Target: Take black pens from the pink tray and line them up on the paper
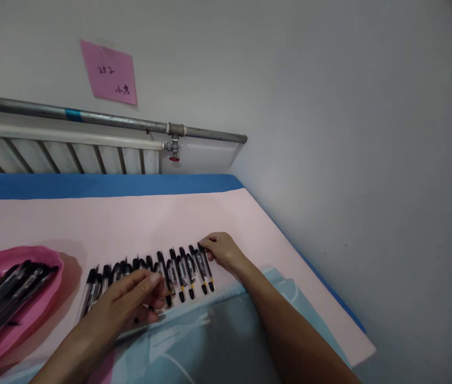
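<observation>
A row of several black pens (182, 269) lies side by side on the pink table top (130, 218). My right hand (222, 250) rests at the right end of the row, fingers curled and pinching the tip of the last pen (206, 266). My left hand (130, 301) lies over the middle of the row, fingers closed around a pen whose body is mostly hidden under the hand. More pens (102, 280) lie to the left of that hand.
A pink tray (42, 256) at the left holds several more black pens (6, 293). A blue strip (90, 184) edges the table's far side, with a radiator and metal pipe (110, 118) behind. A white wall stands close on the right. A pink note (110, 72) hangs above.
</observation>
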Available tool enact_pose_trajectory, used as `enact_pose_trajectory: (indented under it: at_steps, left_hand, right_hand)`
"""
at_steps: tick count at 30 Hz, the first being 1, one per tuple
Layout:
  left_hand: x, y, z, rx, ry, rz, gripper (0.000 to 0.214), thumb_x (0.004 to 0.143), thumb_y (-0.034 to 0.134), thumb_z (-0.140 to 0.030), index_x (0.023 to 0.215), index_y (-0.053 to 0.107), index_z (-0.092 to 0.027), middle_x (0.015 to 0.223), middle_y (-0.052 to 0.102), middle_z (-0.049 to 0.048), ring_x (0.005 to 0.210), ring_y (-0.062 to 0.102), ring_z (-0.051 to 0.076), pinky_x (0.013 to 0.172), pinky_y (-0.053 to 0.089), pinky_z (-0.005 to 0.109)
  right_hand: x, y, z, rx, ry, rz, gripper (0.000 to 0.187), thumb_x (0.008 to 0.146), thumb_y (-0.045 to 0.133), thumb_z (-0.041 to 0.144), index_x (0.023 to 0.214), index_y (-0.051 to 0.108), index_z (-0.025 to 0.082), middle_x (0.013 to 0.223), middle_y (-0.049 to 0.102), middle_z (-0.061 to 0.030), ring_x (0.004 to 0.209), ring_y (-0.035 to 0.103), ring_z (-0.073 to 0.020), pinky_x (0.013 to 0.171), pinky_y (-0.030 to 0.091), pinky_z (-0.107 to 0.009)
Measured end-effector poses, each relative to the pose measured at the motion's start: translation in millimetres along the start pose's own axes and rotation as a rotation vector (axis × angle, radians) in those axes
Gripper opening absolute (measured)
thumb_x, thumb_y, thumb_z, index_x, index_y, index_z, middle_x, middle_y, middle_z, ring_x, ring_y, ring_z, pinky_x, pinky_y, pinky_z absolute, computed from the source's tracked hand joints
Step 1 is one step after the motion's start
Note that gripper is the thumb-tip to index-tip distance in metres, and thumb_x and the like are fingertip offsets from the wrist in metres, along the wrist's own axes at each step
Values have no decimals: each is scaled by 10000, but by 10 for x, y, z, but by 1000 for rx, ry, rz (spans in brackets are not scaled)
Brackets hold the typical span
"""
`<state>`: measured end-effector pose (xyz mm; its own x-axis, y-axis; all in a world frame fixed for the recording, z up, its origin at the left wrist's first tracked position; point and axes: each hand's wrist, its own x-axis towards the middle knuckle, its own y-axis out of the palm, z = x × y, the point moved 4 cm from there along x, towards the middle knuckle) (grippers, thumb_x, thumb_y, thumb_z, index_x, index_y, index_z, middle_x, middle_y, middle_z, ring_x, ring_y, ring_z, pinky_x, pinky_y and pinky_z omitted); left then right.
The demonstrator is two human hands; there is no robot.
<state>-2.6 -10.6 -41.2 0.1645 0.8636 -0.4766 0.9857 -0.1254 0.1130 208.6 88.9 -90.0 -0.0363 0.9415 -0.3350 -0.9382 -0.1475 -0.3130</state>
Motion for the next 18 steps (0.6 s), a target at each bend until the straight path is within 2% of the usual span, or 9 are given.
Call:
enact_pose_trajectory:
  at_steps: [6, 12, 18]
  left_hand:
    - [20, -2, 18, -3, 33, 11, 352, 652, 607, -518, 710, 618, -171, 700, 635, 40, 621, 579, 158, 520, 443, 254]
    - [6, -13, 13, 36, -14, -16, 352, 667, 597, -520, 722, 614, -173, 678, 638, 28, 556, 565, 130, 493, 425, 230]
    - [42, -40, 26, 9, 5, -6, 353, 639, 629, -513, 741, 626, -175, 729, 653, 40, 628, 585, 154, 516, 452, 247]
  right_hand:
    - [6, -7, 17, -49, -44, -23, 96, 712, 566, 194, 669, 629, 136, 373, 481, 47, 312, 403, -65, 340, 241, -188]
    - [-7, -16, 26, -82, -79, -31, 115, 718, 542, 192, 644, 612, 138, 433, 507, 36, 336, 442, -66, 355, 276, -184]
    - [-50, -47, -2, -126, -105, -39, 131, 708, 524, 182, 600, 582, 138, 534, 554, 13, 358, 469, -64, 366, 311, -183]
